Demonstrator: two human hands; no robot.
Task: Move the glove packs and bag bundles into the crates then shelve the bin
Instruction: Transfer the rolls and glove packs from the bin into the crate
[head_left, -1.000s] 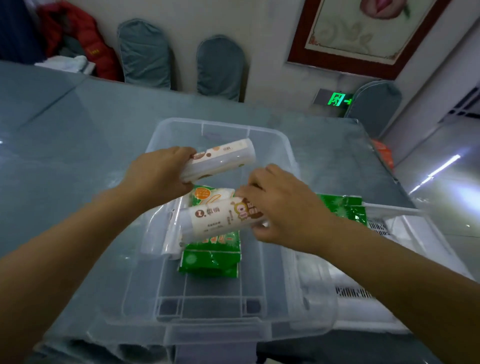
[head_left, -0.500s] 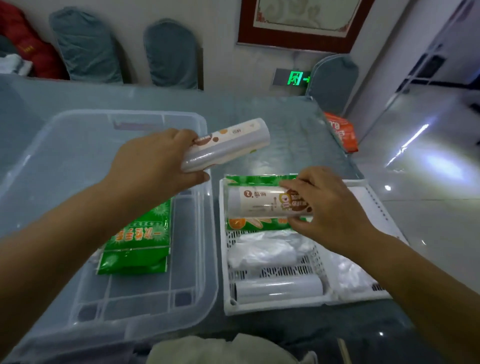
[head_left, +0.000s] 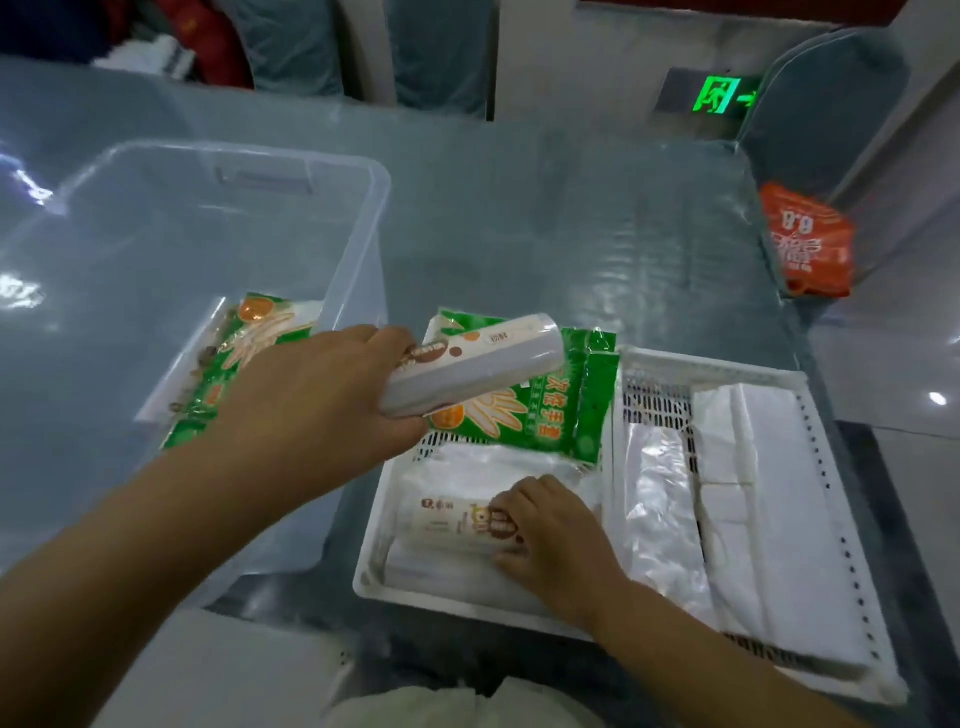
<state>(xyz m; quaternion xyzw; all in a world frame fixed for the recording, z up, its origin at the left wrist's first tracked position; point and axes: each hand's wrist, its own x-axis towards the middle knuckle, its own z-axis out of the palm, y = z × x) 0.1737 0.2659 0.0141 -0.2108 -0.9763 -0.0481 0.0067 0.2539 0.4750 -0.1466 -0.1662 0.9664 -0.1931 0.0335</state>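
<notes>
- Left hand (head_left: 317, 410) bare, no glove, ring or watch visible.
- Right hand (head_left: 550, 535) bare as well.
- Both forearms uncovered; no sleeves in view.

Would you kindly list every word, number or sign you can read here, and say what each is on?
"6.8", upside down: orange packet at the table's far edge.
Running-figure exit pictogram with arrow, no words: green sign on the wall.
Large Chinese characters, too blurred to quote: green glove pack in the white crate.
Small print, unreadable: roll in the left hand; roll under the right hand.

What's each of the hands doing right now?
Left hand: closed on a bag roll, held above the crate.
Right hand: gripping a second roll in that crate.
</notes>
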